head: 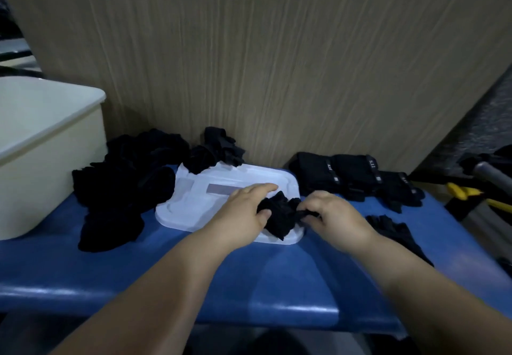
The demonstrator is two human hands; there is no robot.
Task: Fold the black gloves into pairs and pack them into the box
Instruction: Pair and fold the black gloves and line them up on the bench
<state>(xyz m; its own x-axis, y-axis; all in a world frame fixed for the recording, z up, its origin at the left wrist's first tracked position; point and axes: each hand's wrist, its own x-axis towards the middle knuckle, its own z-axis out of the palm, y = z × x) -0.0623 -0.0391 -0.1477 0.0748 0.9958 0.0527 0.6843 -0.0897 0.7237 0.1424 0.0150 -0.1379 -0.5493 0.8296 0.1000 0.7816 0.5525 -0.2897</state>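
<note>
Black gloves (279, 216) on lid (191, 205), gripped by left hand (241, 210) and right hand (335, 213), box (50, 146) contents hidden

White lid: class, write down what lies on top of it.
A bunched black glove, gripped by the left hand and right hand, sits on the white lid's near right corner; a glove bundle overlaps its far edge; a grey label shows mid-lid. The lid beneath them is hidden.

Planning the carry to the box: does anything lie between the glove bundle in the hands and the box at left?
Yes: a pile of loose black gloves lies on the bench between the white lid and the box. It is low; nothing visible blocks a path lifted over it.
</note>
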